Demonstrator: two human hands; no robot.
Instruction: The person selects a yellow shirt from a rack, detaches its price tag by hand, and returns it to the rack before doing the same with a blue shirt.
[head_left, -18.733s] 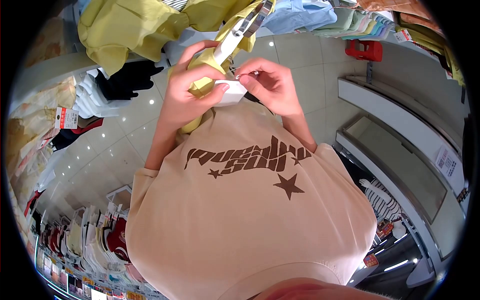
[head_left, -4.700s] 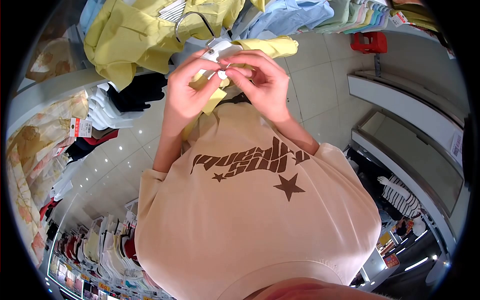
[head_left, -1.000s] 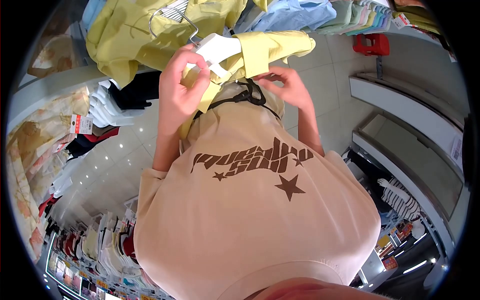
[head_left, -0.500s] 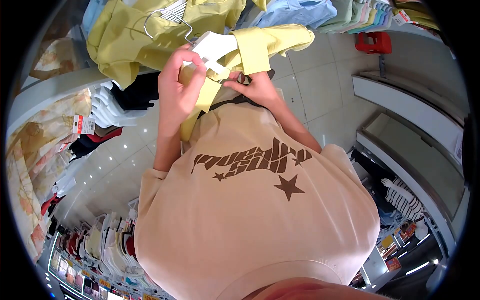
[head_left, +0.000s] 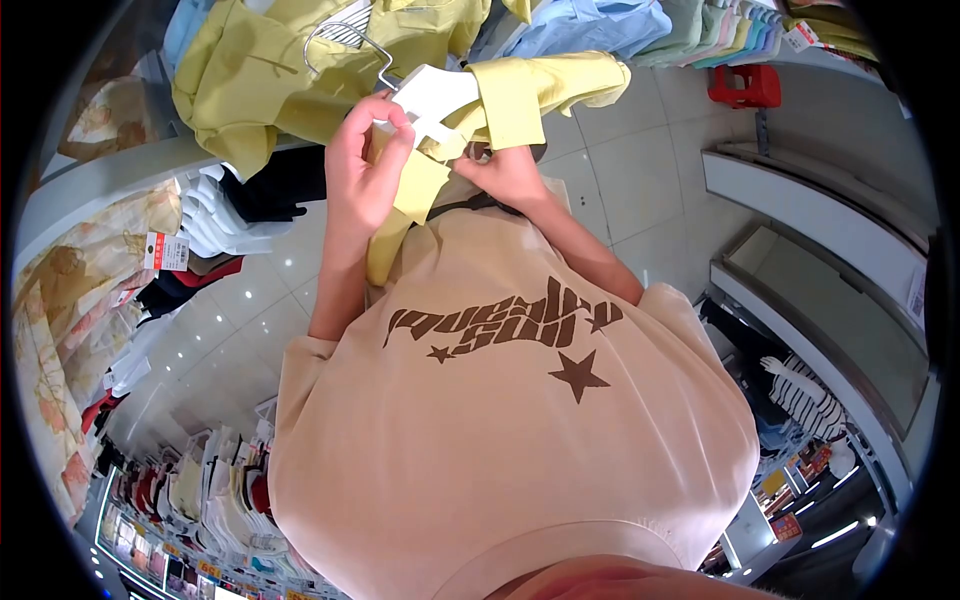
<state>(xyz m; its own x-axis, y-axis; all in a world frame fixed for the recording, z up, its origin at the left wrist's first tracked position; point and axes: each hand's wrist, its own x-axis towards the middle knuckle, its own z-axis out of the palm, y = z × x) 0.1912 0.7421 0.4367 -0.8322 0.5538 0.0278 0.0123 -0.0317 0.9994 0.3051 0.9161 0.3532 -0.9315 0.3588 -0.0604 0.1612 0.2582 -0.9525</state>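
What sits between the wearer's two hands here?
Between the left hand and the right hand hangs part of the yellow garment, with the white hanger higher in the picture, as the head view shows.

Note your held garment [head_left: 515,100]: plain yellow. Its hanger [head_left: 440,92] is white; the hook [head_left: 348,24] is silver-coloured. Your shirt [head_left: 480,450] is beige, printed with dark brown lettering [head_left: 505,318] and dark brown stars [head_left: 578,373]. Beyond, you see a second yellow garment [head_left: 235,85] and a light blue garment [head_left: 595,28]. At your left, the draped fabric [head_left: 60,330] is cream with an orange-brown floral pattern. At your right, the stool [head_left: 745,86] is red, and the mannequin's top [head_left: 808,400] carries black and white stripes.
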